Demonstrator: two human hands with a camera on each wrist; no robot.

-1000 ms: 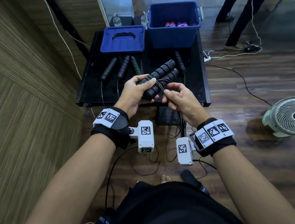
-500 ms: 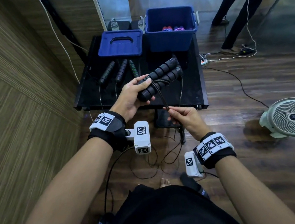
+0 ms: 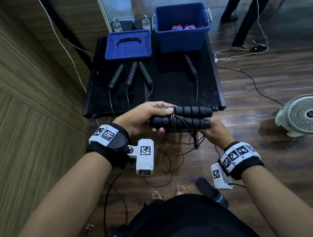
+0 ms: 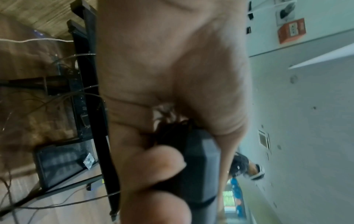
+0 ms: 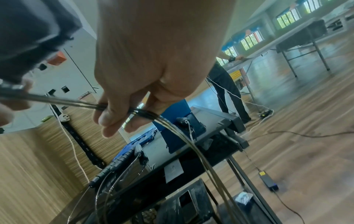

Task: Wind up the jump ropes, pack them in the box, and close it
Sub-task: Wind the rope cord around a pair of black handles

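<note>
- The handles (image 3: 181,118) are held side by side in front of the tabletop (image 3: 169,89), forming a core for winding.
- The left hand (image 3: 141,118) grips them steady; the right hand (image 3: 215,130) pinches the cord (image 5: 145,113), likely guiding wraps.
- The box (image 3: 182,36) stands open, awaiting them.

Box (image 3: 181,38) at table (image 3: 170,95) far right corner; lid (image 3: 128,46) just left of it, flat on table. Three loose handles (image 3: 132,74) in front of lid, fourth handle (image 3: 190,67) in front of box, cords off near edge. Held pair of handles (image 3: 181,117) side by side before table's near edge, left hand (image 3: 142,119) on left end, right hand (image 3: 217,130) under right end with cord (image 5: 118,107). Fan (image 3: 309,114) on floor, right of table.
</note>
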